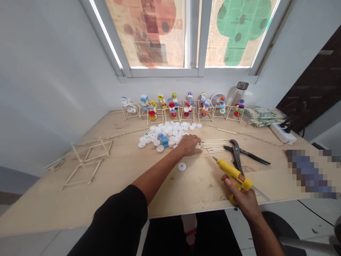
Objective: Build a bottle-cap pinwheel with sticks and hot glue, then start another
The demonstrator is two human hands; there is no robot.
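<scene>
My left hand (189,145) reaches over the near ends of a bundle of thin wooden sticks (216,143), its thumb and fingers apart around the stick ends. In my right hand (245,200) is a yellow hot glue gun (232,172), its nozzle pointing up and left toward the sticks and a clear glue stick jutting from its back. A pile of white bottle caps (170,128) lies left of the sticks, with blue caps (164,142) among them. One white cap with a dark centre (182,166) sits apart, nearer me. Black-handled pliers (236,153) lie beside the sticks.
Stick frames with coloured caps (187,110) line the back of the table. Bare stick frames (82,163) stand at left. A bag of sticks (265,116), a power strip (282,133), a bottle (239,94) and a small fan (217,99) are toward the right.
</scene>
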